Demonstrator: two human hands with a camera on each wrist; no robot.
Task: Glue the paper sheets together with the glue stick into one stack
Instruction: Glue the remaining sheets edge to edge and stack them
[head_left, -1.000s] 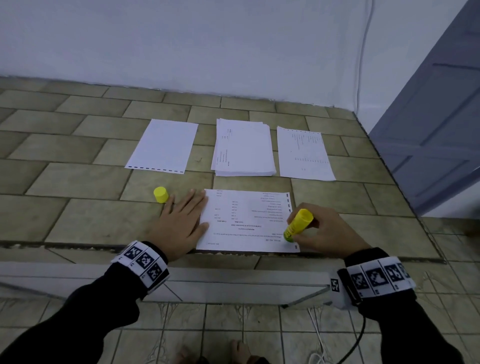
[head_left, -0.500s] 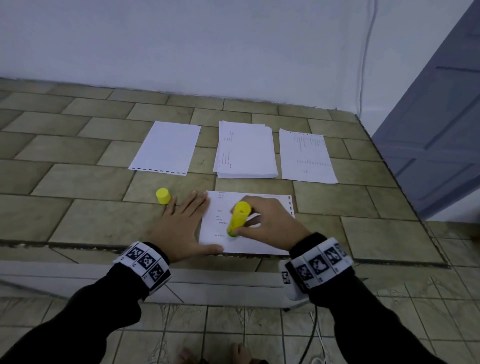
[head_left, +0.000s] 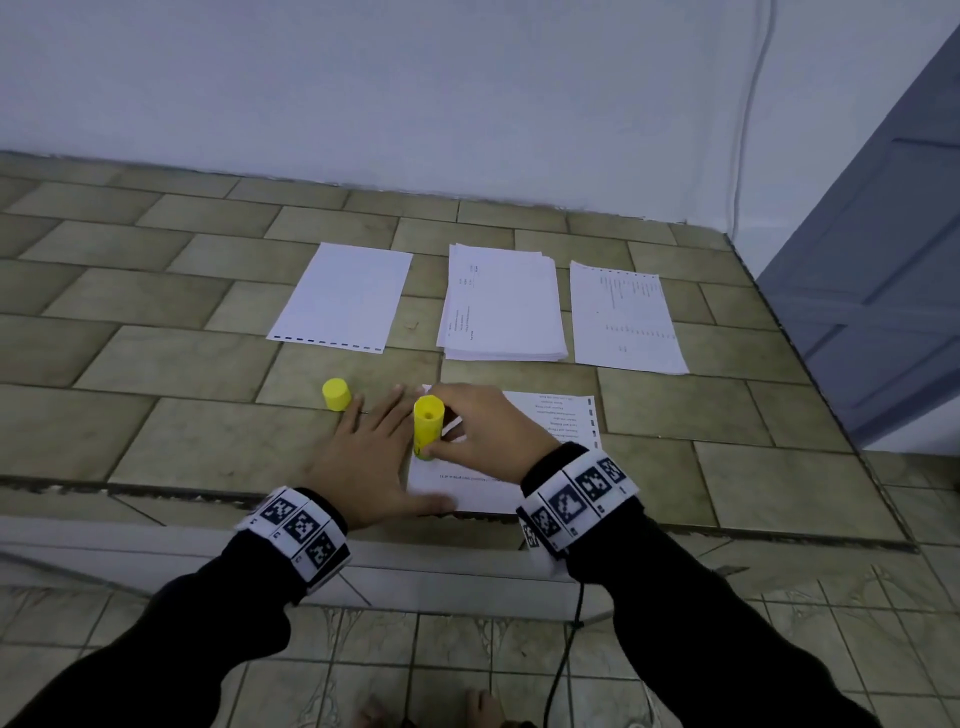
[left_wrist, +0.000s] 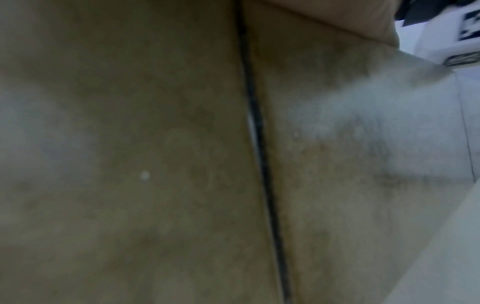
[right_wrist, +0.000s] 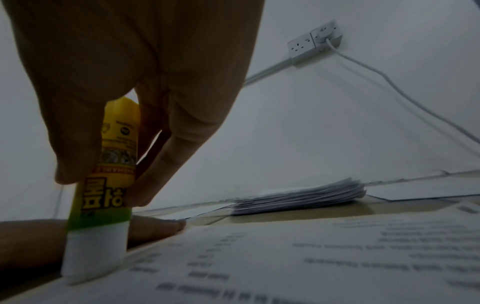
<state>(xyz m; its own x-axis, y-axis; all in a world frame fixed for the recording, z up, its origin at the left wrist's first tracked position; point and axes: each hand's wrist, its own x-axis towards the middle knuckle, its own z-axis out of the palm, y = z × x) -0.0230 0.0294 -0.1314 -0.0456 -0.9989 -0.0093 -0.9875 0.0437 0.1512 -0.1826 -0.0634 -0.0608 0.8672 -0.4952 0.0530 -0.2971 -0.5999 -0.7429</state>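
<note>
A printed sheet (head_left: 550, 426) lies at the near edge of the tiled counter. My left hand (head_left: 371, 441) lies flat, fingers straight, its thumb pressing the sheet's near left corner. My right hand (head_left: 483, 426) grips the yellow glue stick (head_left: 427, 423), upright, its white glue end down on the sheet's left edge (right_wrist: 88, 265). The right wrist view shows the fingers (right_wrist: 145, 185) pinching the stick's barrel (right_wrist: 114, 164). The yellow cap (head_left: 336, 394) stands left of my left hand. The left wrist view shows only blurred tile.
Behind lie a blank sheet (head_left: 343, 299), a stack of sheets (head_left: 501, 304) and a single printed sheet (head_left: 623, 319). The counter's front edge (head_left: 156, 491) drops to a tiled floor. A wall socket with a white cable (right_wrist: 317, 41) is on the wall; a grey door (head_left: 883, 260) stands at right.
My right hand has drawn the glue stick leftwards across the sheet, from its right edge to its left edge beside my left hand. The left hand stayed in place.
</note>
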